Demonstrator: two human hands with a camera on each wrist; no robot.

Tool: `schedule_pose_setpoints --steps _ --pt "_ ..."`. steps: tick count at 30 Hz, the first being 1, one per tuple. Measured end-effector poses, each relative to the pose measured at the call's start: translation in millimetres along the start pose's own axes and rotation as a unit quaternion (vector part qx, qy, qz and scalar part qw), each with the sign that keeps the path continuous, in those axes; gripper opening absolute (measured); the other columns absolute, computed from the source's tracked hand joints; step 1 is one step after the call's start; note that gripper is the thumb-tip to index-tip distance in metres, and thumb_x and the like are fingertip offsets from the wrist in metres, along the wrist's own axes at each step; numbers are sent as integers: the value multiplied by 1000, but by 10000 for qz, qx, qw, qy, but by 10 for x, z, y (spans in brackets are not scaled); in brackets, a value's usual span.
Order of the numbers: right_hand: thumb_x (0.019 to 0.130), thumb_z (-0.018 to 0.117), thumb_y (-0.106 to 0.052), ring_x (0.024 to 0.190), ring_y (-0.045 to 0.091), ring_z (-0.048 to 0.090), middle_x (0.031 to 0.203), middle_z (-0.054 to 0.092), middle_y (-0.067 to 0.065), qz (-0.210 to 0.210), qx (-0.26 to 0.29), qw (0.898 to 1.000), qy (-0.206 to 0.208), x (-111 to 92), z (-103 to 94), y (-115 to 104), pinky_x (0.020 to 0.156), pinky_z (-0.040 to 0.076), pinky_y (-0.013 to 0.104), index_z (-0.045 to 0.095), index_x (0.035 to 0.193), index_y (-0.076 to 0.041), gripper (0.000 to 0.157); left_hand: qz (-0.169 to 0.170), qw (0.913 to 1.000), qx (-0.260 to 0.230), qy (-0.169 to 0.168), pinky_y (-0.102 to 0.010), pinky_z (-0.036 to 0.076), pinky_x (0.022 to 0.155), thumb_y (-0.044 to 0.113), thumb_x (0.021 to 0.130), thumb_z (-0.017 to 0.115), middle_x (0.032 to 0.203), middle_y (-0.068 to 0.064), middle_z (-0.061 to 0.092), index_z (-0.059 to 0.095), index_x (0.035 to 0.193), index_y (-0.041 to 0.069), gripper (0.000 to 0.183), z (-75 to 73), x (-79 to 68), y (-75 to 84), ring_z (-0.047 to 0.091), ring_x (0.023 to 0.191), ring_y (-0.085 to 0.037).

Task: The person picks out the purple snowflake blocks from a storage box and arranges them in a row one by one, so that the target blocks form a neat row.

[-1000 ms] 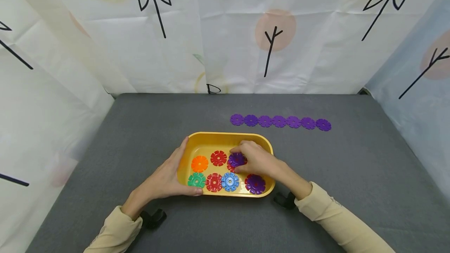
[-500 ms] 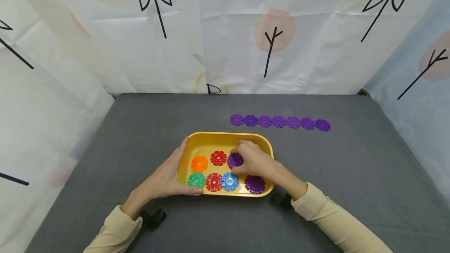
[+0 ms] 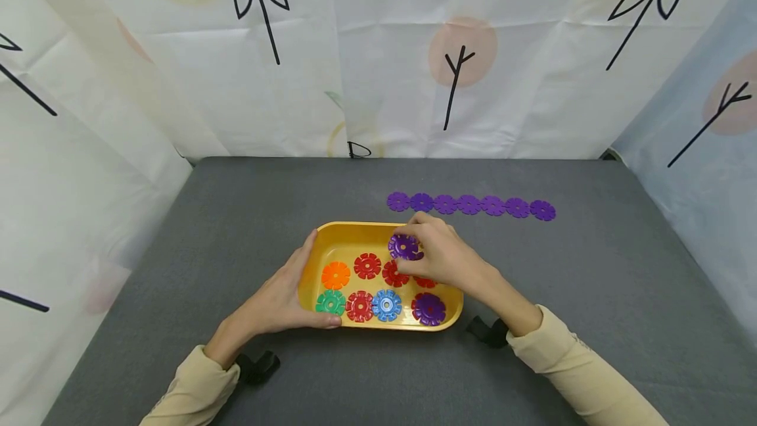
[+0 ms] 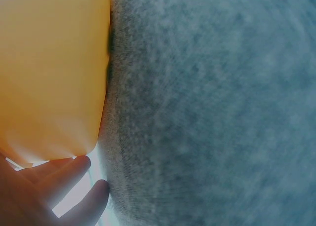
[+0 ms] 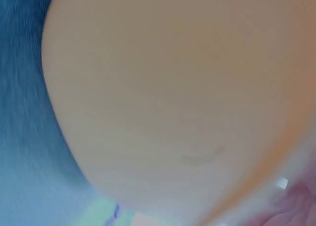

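My left hand point(image 3: 278, 298) holds the left end of a yellow plastic tray point(image 3: 367, 224), its thumb along the front rim and fingers at the back left corner. In the left wrist view, fingertips touch the tray's outer wall point(image 4: 54, 78). Over the tray's back right part, my right hand point(image 3: 443, 248) pinches a purple flower-shaped disc point(image 3: 403, 246) between thumb and fingers. Inside lie an orange disc point(image 3: 336, 275), a green disc point(image 3: 330, 303), a blue disc point(image 3: 387, 306), several red discs point(image 3: 368, 266) and a purple disc point(image 3: 428, 309) that overlaps a red one.
Behind the tray, several purple discs point(image 3: 469, 204) form a joined row on the grey tabletop point(image 3: 284, 196). Printed cloth point(image 3: 384, 84) hangs at the back and sides. The right wrist view is mostly filled by the tray wall point(image 5: 163, 88), blurred and close.
The right hand has lifted the purple disc off the red one beneath and moved slightly back and right with it. More red discs now show. The left hand and tray stay put.
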State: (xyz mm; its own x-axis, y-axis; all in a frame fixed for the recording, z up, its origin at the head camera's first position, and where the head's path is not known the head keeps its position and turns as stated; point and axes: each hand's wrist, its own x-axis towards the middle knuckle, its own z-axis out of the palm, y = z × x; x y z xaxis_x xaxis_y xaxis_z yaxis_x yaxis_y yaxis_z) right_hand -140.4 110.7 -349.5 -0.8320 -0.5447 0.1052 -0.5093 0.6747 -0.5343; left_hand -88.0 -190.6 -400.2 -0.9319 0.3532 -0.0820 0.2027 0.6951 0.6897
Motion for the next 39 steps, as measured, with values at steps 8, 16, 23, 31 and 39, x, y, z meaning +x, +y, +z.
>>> schedule_pose_setpoints --steps 8,16,23,31,39 --pt "84 80 -17 88 27 62 111 65 18 394 -200 9977 511 -86 -304 204 68 55 28 71 125 0 46 -81 10000 -7 -11 -43 54 96 56 65 90 154 -12 39 -1 166 23 139 2 -8 -3 52 120 -25" --pt "86 77 -15 94 34 63 113 63 23 820 -499 9923 787 -181 -603 642 74 56 42 67 130 4 49 -64 10000 -31 9 -40 54 93 56 65 90 152 -12 40 -1 166 24 139 -3 -7 -6 51 118 -24" --pt "87 75 -17 96 39 60 112 61 28 1365 -899 9816 992 -269 -771 1080 78 53 51 66 127 8 48 -77 9999 -65 -4 -41 54 94 58 65 89 154 -12 39 -1 166 25 139 3 -18 -6 51 118 -25" --pt "89 71 -21 97 45 57 112 60 35 1931 -1106 9699 986 -416 -955 1570 77 48 58 65 125 12 50 -64 9999 -85 2 -39 54 93 57 65 89 152 -11 40 -1 166 27 139 6 -20 -5 51 118 -24" --pt "94 68 -26 118 58 50 126 57 43 2822 -1030 9495 902 -636 -1078 1990 93 41 70 60 128 15 54 -68 9999 -114 -8 -39 54 93 58 65 89 154 -11 38 -2 166 27 139 2 -15 -5 50 119 -24"
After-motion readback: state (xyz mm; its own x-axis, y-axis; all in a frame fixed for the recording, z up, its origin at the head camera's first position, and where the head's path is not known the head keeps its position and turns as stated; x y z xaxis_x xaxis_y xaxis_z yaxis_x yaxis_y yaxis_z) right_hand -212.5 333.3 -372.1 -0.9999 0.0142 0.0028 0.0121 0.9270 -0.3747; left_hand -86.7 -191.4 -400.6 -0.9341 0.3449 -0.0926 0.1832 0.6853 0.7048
